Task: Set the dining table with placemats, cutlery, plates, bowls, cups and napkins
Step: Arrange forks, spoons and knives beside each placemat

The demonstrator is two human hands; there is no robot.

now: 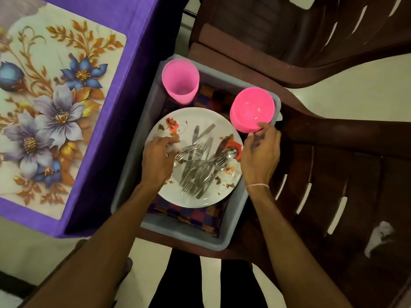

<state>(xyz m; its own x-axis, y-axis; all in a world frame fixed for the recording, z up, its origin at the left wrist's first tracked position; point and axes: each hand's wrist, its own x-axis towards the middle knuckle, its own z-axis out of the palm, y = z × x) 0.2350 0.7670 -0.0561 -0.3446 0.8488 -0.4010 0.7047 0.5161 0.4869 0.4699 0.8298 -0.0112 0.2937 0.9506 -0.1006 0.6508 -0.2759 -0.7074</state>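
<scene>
We have 1 placemat on the worktop, while plate, cutlery, cup, bowl and napkins wait in the bin, right grip pinching the bowl's rim, left grip curled at the cutlery, hold unclear

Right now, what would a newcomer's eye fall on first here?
The bright pink cup and pink bowl stand out in a grey tub on a brown chair; the right hand pinches the bowl's rim. Nearer, a white plate carries a heap of cutlery, where the left hand reaches. Left of the tub, a large floral placemat lies on a purple tablecloth.
</scene>
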